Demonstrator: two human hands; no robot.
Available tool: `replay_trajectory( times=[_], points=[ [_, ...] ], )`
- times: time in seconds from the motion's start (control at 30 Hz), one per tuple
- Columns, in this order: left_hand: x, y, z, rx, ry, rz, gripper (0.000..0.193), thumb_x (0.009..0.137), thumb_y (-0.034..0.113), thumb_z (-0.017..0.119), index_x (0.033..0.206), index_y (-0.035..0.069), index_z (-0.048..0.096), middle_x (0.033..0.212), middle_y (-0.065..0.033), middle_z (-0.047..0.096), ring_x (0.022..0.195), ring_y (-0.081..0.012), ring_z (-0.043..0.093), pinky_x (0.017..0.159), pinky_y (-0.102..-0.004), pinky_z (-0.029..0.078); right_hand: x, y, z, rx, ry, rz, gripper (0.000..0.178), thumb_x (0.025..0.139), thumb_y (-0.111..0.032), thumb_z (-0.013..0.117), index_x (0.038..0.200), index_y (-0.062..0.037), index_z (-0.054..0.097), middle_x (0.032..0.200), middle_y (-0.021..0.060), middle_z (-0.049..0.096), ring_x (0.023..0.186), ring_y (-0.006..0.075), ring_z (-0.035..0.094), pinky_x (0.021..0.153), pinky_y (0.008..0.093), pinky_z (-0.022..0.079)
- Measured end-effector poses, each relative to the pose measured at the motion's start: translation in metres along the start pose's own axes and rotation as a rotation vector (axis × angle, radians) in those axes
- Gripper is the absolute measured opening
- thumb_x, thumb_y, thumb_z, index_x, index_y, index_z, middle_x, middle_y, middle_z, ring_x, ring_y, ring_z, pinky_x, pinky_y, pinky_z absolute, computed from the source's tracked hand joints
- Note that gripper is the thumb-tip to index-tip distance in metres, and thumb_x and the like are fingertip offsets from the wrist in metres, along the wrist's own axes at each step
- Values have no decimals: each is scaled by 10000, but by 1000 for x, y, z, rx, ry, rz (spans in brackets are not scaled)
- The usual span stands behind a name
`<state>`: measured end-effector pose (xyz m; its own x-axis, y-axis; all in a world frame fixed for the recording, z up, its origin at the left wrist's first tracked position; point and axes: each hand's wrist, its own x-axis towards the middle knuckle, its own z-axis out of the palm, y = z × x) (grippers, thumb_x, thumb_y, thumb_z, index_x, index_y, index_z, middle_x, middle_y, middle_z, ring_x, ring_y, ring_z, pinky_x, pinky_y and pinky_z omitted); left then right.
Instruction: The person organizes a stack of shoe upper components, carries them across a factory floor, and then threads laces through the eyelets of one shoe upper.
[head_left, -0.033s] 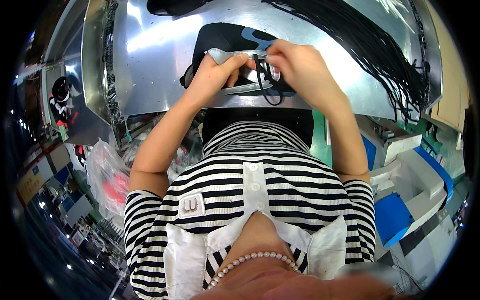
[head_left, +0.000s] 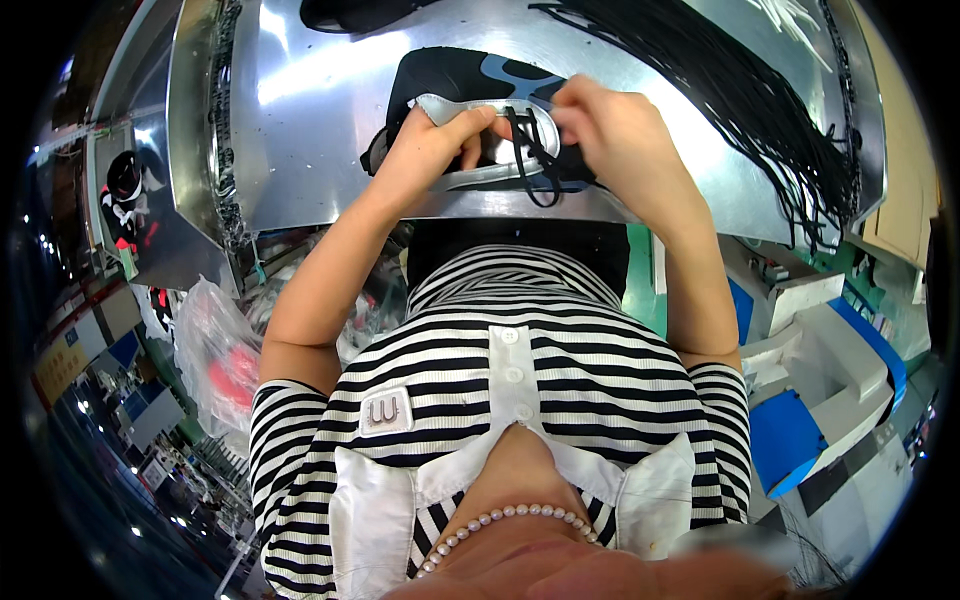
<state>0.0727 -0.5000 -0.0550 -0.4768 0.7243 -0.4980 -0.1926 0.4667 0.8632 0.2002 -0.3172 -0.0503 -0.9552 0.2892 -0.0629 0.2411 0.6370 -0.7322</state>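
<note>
A black shoe upper [head_left: 435, 78] with blue-grey patches lies at the near edge of the metal table, its opening edged in silvery white. My left hand [head_left: 425, 155] grips that pale edge, thumb on top and fingers reaching inside. A black shoelace [head_left: 543, 165] threads through the eyelets, with a loose loop hanging toward me. Just right of the eyelets is my right hand [head_left: 625, 140], its fingers curled in a pinch. Motion blurs the fingertips, so what they hold does not show.
On the metal table [head_left: 320, 130], a long bundle of black laces [head_left: 720, 85] spreads along the right. White laces [head_left: 785, 20] and a dark piece [head_left: 370, 12] lie farther back. A clear plastic bag [head_left: 215, 350] hangs at the left; a grey-and-blue plastic object [head_left: 820, 350] stands below right.
My right hand has shifted slightly right, away from the eyelets, uncovering the rounded end of the pale edging. The hanging lace loop has changed shape. My left hand stays in place.
</note>
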Motion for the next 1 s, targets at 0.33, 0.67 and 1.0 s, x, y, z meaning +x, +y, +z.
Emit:
replay_trajectory(
  times=[0.33, 0.67, 1.0],
  points=[
    [24, 6, 1, 67, 187, 54, 340, 808, 118, 762, 1121, 20, 674, 1037, -37, 699, 923, -127, 634, 853, -263, 489, 35, 15, 49, 383, 199, 86, 216, 979, -229, 512, 1088, -47, 553, 811, 128, 678, 767, 315, 664, 729, 401, 497],
    [-57, 43, -54, -720, -232, 129, 171, 857, 73, 659, 1005, -8, 630, 901, -25, 553, 826, -116, 488, 699, -251, 373, 37, 15, 56, 277, 336, 141, 213, 983, -223, 504, 1076, -35, 539, 804, 135, 680, 785, 341, 662, 748, 445, 501],
    [-31, 9, 1, 993, 440, 811, 151, 772, 49, 724, 912, 79, 676, 1079, -66, 643, 1070, -286, 549, 922, -377, 426, 36, 18, 56, 628, 488, 32, 196, 964, -159, 541, 1105, -25, 564, 802, 108, 686, 722, 234, 669, 651, 327, 507]
  ],
)
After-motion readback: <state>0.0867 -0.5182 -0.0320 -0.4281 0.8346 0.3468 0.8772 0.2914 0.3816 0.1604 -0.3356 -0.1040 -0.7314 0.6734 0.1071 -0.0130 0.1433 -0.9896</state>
